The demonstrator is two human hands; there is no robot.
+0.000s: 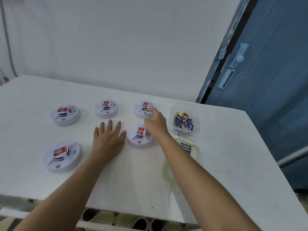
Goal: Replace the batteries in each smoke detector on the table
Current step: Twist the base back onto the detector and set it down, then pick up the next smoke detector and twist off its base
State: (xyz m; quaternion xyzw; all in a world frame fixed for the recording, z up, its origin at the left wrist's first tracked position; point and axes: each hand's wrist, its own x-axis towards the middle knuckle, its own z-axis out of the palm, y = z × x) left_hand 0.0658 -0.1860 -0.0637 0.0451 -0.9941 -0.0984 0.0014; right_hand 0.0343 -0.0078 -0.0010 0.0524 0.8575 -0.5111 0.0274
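Observation:
Several white round smoke detectors with red labels lie on the white table (116, 180). One sits at far left (65, 115), one at back middle (106, 108), one at back right (143, 109), one at centre (139, 136), one at front left (62, 156). My left hand (108, 139) rests flat on the table, fingers straight, just left of the centre detector. My right hand (155, 121) hovers between the centre and back right detectors, fingers loosely curled, fingertips at the back right detector's edge, holding nothing I can see.
A clear plastic box (184, 120) with several batteries stands at the right. In front of it lies a green-rimmed lid (197, 150) carrying dark batteries (186, 146). A blue door is at the far right, a white wall behind the table.

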